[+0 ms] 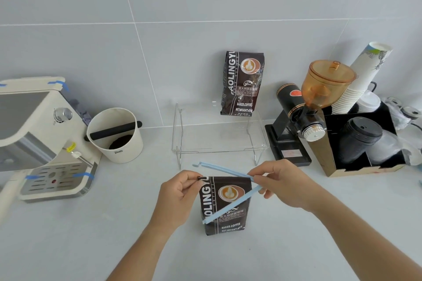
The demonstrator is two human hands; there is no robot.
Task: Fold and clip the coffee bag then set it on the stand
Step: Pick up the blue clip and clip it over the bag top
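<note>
Two hands held the coffee bag (225, 204) upright on the counter (91, 235): the left hand (180, 198) pinched its folded top corner, and the right hand (282, 183) had its grip on the hinge of the open blue clip (230, 205). Behind stood the clear stand (219, 134) bearing a second coffee bag (242, 83).
</note>
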